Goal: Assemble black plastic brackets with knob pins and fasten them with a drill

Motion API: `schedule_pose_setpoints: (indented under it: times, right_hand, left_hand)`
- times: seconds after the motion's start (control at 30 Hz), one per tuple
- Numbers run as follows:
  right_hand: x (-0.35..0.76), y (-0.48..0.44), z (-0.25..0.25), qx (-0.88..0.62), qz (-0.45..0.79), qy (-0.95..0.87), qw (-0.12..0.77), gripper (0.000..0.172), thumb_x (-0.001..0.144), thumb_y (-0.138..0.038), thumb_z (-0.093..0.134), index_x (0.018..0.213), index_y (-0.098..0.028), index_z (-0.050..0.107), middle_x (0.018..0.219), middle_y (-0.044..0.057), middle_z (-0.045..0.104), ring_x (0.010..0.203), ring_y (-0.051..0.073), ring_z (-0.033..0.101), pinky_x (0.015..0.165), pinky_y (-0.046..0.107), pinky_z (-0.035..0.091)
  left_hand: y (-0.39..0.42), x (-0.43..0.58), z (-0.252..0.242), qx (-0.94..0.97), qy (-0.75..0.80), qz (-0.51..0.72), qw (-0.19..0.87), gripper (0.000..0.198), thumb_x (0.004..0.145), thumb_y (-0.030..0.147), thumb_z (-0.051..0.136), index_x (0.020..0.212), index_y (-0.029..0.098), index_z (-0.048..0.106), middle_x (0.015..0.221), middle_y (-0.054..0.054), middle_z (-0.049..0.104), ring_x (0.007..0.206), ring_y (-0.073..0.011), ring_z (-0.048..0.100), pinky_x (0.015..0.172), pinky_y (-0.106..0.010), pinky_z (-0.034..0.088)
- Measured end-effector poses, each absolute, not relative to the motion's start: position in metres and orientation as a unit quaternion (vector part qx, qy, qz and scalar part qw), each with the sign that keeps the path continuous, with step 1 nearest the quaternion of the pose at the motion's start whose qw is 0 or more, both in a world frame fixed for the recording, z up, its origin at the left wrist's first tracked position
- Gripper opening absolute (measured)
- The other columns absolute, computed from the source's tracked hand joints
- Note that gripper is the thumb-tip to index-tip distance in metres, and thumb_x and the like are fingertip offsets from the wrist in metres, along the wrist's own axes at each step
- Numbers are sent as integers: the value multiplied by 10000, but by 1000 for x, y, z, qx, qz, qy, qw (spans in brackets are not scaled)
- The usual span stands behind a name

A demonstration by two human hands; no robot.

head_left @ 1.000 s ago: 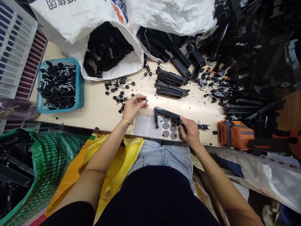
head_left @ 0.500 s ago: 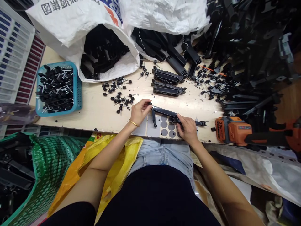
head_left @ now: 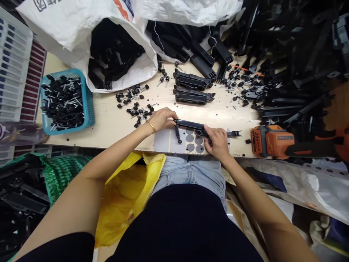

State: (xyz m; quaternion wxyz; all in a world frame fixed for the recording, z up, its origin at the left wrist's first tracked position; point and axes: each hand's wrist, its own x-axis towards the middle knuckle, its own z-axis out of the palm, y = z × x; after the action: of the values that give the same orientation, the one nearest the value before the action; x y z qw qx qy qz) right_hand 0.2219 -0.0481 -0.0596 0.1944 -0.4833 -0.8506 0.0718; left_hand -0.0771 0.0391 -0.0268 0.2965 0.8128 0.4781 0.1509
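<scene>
A long black plastic part (head_left: 189,124) lies over the grey pads at the table's front edge, with a short arm angled down near its left end. My left hand (head_left: 163,119) pinches that left end. My right hand (head_left: 217,141) grips the part's right portion, and a forked end sticks out beyond the fingers. Behind them two folded black assemblies (head_left: 194,96) lie side by side. Left of these, several black knobs with metal pins (head_left: 133,92) are scattered on the wooden table (head_left: 109,125).
A blue basket (head_left: 89,105) of pinned knobs stands at the left. White sacks (head_left: 141,69) with black parts lie behind. An orange power tool (head_left: 275,142) rests at the right, below a dark heap of parts (head_left: 294,69). A yellow sack (head_left: 122,203) hangs below the table.
The camera view has shifted slightly. My left forearm has swung outward, and the left hand's fingers have turned more over the part's left end. My right hand keeps its grip.
</scene>
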Motion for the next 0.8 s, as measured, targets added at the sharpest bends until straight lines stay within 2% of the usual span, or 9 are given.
schedule_pose_setpoints:
  times: [0.13, 0.27, 0.33, 0.43, 0.57, 0.67, 0.8]
  right_hand:
    - [221, -48, -59, -479, 81, -853, 191, 599, 864, -187, 465, 1456, -203, 376, 1158, 107, 645, 1014, 250, 565, 957, 446, 369]
    - [223, -46, -63, -483, 79, -852, 183, 590, 864, -151, 434, 1450, -197, 387, 1090, 102, 654, 1007, 249, 567, 966, 452, 371]
    - [228, -46, -64, -473, 85, -857, 186, 600, 866, -138, 421, 1461, -198, 366, 1068, 99, 652, 1008, 246, 571, 970, 451, 382]
    - [235, -47, -59, -462, 112, -853, 216, 637, 866, -172, 442, 1486, -215, 305, 1204, 124, 591, 1107, 264, 544, 972, 454, 414]
    - [212, -42, -41, -521, 72, -804, 275, 669, 863, -191, 446, 1503, -233, 252, 1367, 158, 454, 1237, 321, 449, 1008, 519, 393]
    - [169, -26, -32, -468, 77, -855, 211, 643, 853, -151, 429, 1482, -219, 312, 1393, 151, 446, 1268, 322, 418, 1042, 514, 364]
    - [130, -5, -36, -430, 85, -894, 90, 615, 861, -101, 366, 1475, -138, 347, 1350, 180, 501, 1120, 311, 503, 953, 469, 420]
  left_hand:
    - [39, -72, -19, 799, 514, 99, 295, 207, 703, 262, 764, 899, 206, 728, 881, -45, 730, 828, -220, 669, 744, -315, 505]
    - [36, -72, -20, 788, 509, 124, 323, 203, 712, 246, 730, 910, 208, 716, 856, -25, 731, 819, -204, 674, 760, -310, 519]
    - [26, -73, -25, 772, 508, 164, 347, 328, 724, 260, 721, 1045, 204, 685, 926, -34, 732, 856, -196, 676, 808, -314, 526]
    - [-2, -68, -38, 725, 558, 253, 315, 542, 777, 285, 676, 1294, 205, 536, 1090, -67, 697, 958, -193, 653, 891, -338, 508]
    - [-48, -37, -55, 684, 638, 280, 217, 616, 847, 383, 605, 1396, 176, 416, 1095, -110, 673, 1022, -247, 601, 937, -407, 457]
    - [-63, -11, -56, 679, 683, 213, 162, 747, 817, 479, 609, 1430, 126, 372, 1116, -169, 640, 1036, -321, 574, 907, -455, 434]
    - [-53, -6, -47, 678, 705, 124, 168, 642, 850, 339, 510, 1419, 71, 383, 1117, -198, 638, 1047, -335, 593, 870, -431, 441]
